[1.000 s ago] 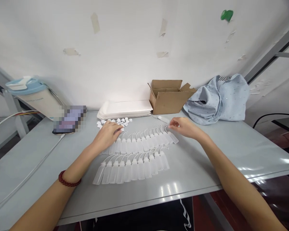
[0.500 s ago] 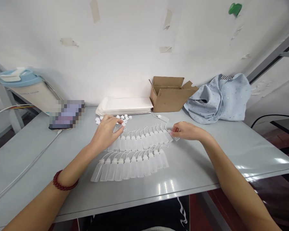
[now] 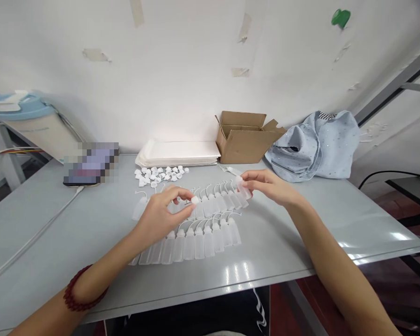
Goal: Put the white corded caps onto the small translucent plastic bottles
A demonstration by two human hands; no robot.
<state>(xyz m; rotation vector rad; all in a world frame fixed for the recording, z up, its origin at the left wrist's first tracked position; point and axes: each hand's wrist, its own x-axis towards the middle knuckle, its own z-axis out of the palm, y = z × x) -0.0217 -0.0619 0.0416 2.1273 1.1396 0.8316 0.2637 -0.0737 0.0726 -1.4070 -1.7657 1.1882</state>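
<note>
Now, compared with half a second ago, both hands are coming closer together above the grey surface [image 3: 280, 254]. The left hand [image 3: 168, 210] is moving away from the scattered white caps [image 3: 154, 176] and is bringing one cap [image 3: 195, 200] over the rear row of bottles [image 3: 219, 203]; its grip is pinching that cap between thumb and fingers. The right hand [image 3: 271, 187] is raising a small clear bottle [image 3: 244, 188] at the row's right end, its grip closing around the bottle's side. So one cap and one bottle are being held at once, well apart, the bottle leaning leftward.

The front row of bottles [image 3: 199, 245] is lying nearer the person, thin white strands curving from the necks and overlapping the bottles behind. The left hand and forearm are hiding parts of both rows. Along the wall, a white stack of envelopes [image 3: 178, 151], a cardboard box [image 3: 243, 147] and blue cloth [image 3: 336, 149] are standing beyond the bottles, leaving the space between the hands unblocked.
</note>
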